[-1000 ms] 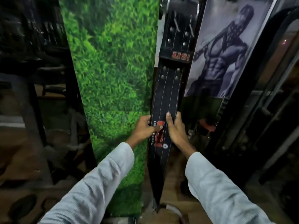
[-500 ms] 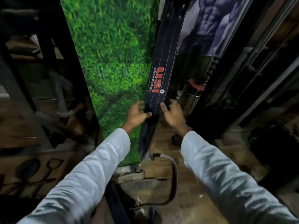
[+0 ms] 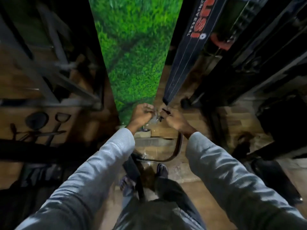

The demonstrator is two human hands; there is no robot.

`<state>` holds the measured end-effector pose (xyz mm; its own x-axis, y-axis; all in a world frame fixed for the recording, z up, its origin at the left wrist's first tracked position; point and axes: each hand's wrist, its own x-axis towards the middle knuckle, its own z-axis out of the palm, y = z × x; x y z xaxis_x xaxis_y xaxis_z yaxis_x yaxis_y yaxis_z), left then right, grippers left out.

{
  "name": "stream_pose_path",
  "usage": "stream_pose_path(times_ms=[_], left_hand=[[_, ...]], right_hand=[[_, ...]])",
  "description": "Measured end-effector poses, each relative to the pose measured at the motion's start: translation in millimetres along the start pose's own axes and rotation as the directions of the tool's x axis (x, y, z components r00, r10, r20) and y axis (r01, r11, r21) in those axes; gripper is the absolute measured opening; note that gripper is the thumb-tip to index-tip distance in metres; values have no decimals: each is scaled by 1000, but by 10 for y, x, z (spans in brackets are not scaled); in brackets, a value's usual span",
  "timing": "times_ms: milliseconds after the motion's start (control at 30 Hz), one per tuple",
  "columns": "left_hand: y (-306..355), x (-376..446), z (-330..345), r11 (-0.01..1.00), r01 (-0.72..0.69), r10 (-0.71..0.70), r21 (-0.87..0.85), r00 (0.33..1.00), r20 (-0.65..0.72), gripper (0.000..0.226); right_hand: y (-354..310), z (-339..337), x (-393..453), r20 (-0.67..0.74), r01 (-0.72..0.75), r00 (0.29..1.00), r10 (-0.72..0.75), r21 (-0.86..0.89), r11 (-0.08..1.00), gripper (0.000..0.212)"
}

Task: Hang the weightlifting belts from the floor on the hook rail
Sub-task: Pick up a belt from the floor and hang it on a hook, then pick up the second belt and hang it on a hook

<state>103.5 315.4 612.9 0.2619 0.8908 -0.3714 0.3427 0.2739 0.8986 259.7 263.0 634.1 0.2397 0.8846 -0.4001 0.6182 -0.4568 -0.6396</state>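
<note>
Straight ahead of you a panel of green artificial grass point(image 3: 134, 52) runs down to the wooden floor point(image 3: 167, 133), narrowing toward its lower end. On your left stands a dark metal frame point(image 3: 54, 77) of slanted bars, blurred and dim. Below it, on a brown surface, you can see dark tool-shaped outlines point(image 3: 48, 123), one round and one like a shovel head. At upper right a red rounded object point(image 3: 220, 42) sits among black equipment point(image 3: 265, 52); what it is you cannot tell. At the bottom, dark trousers point(image 3: 167, 188) and a dark shoe point(image 3: 162, 170) rest on the floor planks.
</note>
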Motion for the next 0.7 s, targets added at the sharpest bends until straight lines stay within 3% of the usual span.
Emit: stream_pose_path(times_ms=[67,300,400,500,600,700], left_hand=[[-289,-136,-25,998,68,-68,-5,998,-14,24],[-1257,-463,-28,948,309,-301,72,948,-102,26],[-1718,-547,130,905,397,-388,155,918,-86,25],[-2364,-535,427,849,438,-431,294,898,-93,39],[-2880,-463,744,778,343,-372,526,927,-54,54],[-3376,-196,998,736,217,-337,641,939,70,59]], right_hand=[[53,206,-50,88,-23,996,22,3,1000,32],[706,1077,154,341,-53,938,59,-27,998,35],[1190,1445,226,381,-94,919,103,-42,995,32],[1906,1912,349,436,-168,881,183,-73,983,17],[2509,2245,398,423,-203,872,247,-147,968,25],[3026,2534,539,428,-190,859,282,-245,951,37]])
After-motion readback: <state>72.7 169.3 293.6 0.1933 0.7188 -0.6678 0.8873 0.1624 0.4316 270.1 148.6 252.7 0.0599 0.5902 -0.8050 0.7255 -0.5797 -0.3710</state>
